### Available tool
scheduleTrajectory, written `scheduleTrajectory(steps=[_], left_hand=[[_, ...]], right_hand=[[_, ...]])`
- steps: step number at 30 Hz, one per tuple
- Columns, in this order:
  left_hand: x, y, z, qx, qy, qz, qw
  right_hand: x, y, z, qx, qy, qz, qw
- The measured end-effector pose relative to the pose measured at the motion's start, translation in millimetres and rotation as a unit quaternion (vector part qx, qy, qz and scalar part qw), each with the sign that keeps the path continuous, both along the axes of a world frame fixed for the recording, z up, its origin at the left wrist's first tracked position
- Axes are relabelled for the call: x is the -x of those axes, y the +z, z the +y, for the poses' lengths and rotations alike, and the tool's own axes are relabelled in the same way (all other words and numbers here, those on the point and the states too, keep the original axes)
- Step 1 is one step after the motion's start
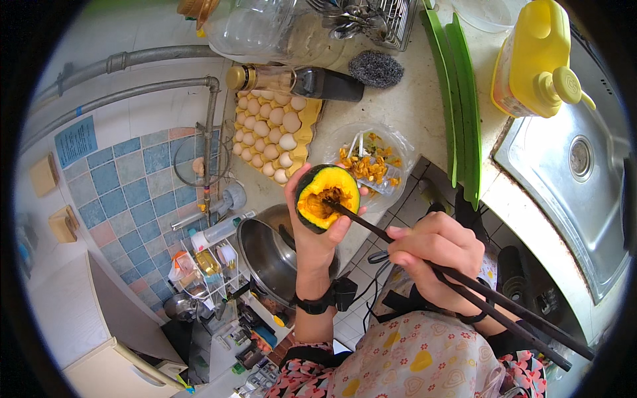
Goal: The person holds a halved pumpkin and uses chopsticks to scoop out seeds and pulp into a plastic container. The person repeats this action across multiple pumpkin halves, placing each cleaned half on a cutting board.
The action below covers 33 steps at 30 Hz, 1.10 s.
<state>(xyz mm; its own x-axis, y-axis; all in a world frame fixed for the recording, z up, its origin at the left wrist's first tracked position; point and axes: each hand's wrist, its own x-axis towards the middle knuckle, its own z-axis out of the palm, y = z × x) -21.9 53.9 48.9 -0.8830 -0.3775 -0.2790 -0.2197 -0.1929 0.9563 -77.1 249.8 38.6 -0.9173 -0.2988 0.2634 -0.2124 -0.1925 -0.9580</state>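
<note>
My left hand holds a dark green squash with its cut opening facing up, showing yellow flesh and a stringy orange hollow. In my right hand is a pair of long dark chopsticks; their tips are inside the hollow. Just beyond the squash, a clear plastic bag or bowl liner holds orange pulp and seeds with other scraps. Whether it lines a bowl I cannot tell.
A tray of eggs, a bottle of dark liquid, a steel-wool scourer, long green leaves or strips, a yellow pump jug and a steel sink are around. A metal pot stands left of my left forearm.
</note>
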Motion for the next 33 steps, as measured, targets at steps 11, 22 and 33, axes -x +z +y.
scheduleTrajectory(steps=[11,22,33], left_hand=[[0.8,-6.9,16.3,0.051,0.068,-0.038,0.996],[-7.7,-12.0,-4.4,0.135,0.059,-0.027,0.989],[-5.5,-16.1,-0.2,0.228,0.063,-0.045,0.971]], right_hand=[[-8.6,-10.0,-15.5,-0.051,-0.014,0.064,0.997],[7.1,1.2,1.5,0.018,0.009,-0.046,0.999],[-3.9,-4.3,-21.1,-0.040,-0.034,-0.006,0.999]])
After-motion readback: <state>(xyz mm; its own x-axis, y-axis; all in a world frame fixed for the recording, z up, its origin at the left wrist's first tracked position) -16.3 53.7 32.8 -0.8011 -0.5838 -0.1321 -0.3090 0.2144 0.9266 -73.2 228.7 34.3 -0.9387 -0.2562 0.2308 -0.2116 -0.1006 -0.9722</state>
